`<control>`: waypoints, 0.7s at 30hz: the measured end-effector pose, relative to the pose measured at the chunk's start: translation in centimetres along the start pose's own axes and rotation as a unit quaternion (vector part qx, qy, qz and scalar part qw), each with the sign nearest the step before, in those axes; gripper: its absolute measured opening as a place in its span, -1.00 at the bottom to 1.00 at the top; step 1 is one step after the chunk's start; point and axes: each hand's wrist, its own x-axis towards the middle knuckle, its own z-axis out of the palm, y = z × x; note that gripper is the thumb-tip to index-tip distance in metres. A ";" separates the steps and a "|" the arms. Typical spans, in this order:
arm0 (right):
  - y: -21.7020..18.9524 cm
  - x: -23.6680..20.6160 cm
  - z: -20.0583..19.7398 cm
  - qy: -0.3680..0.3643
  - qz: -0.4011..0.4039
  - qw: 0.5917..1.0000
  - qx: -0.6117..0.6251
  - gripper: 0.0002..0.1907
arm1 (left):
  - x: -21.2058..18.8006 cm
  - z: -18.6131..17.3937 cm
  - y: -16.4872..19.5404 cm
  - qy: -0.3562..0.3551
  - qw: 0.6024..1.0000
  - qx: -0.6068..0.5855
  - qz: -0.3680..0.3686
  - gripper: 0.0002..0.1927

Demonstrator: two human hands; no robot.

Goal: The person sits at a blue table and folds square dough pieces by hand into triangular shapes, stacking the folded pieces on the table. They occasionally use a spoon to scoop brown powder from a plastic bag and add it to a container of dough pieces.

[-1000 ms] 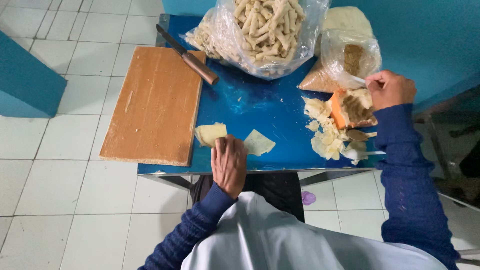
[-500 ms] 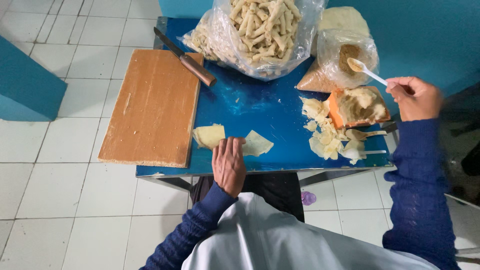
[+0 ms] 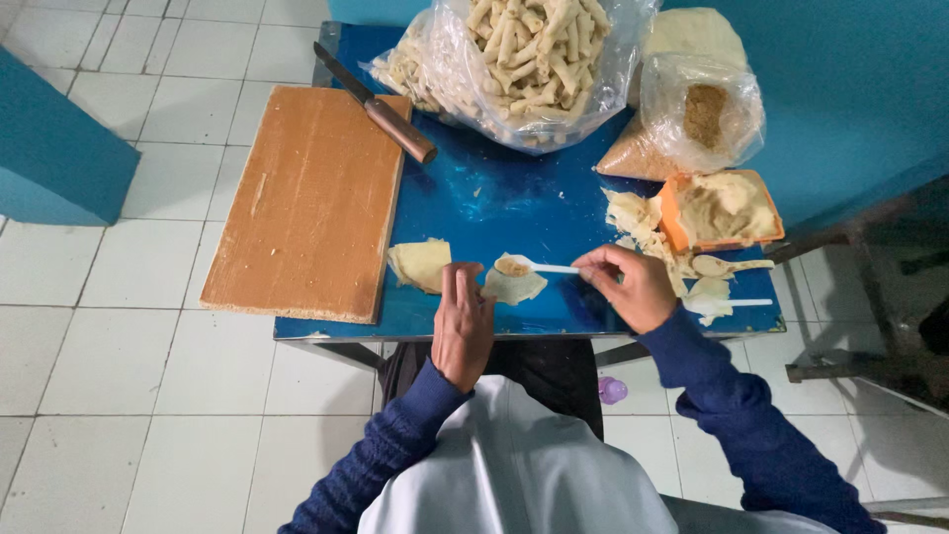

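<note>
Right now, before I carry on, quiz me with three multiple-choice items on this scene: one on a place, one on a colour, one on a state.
1. Where does the brown-handled knife lie?
A. across the wooden cutting board's top corner
B. in the orange tub
C. on the floor

2. What colour is the table top?
A. white
B. blue
C. green

3. How is the small white spoon?
A. empty
B. lying loose
C. loaded with filling, held by the right hand over the pale thin dough sheet

Answers: 1 A, its handle overhangs the board's edge. 2 B, glossy blue shows between things. 3 C, the bowl carries a tan lump while the left hand touches the sheet.
</note>
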 end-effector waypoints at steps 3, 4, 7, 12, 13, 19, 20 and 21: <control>-0.8 -0.5 1.3 0.034 -0.010 0.998 -0.048 -0.92 | -0.1 0.4 -0.3 0.024 1.000 -0.001 0.020 -0.52; -0.9 -0.7 1.4 0.055 -0.056 0.994 -0.074 -0.91 | -0.1 0.5 -0.4 0.028 0.999 -0.004 0.022 -0.52; -1.0 -1.1 1.5 0.097 -0.165 0.972 -0.136 -0.87 | -0.1 0.7 -0.7 0.037 0.999 -0.011 0.025 -0.52; -0.7 -1.7 1.5 0.118 -0.190 0.962 -0.154 -0.80 | 0.0 0.5 -0.9 0.014 1.000 -0.021 -0.004 -0.58; -0.7 -1.7 1.6 0.115 -0.191 0.962 -0.155 -0.80 | 0.1 0.4 -0.9 0.016 1.000 -0.019 0.005 -0.59; -1.1 -2.0 1.9 0.144 -0.202 0.953 -0.172 -0.79 | -0.1 0.2 -0.9 0.021 0.999 -0.031 0.027 -0.69; -1.2 -2.1 1.9 0.142 -0.203 0.953 -0.174 -0.79 | -0.1 0.2 -0.9 0.023 0.999 -0.032 0.028 -0.70; -1.3 -2.1 1.7 0.142 -0.204 0.952 -0.177 -0.79 | 0.0 0.2 -0.9 0.025 0.999 -0.034 0.032 -0.71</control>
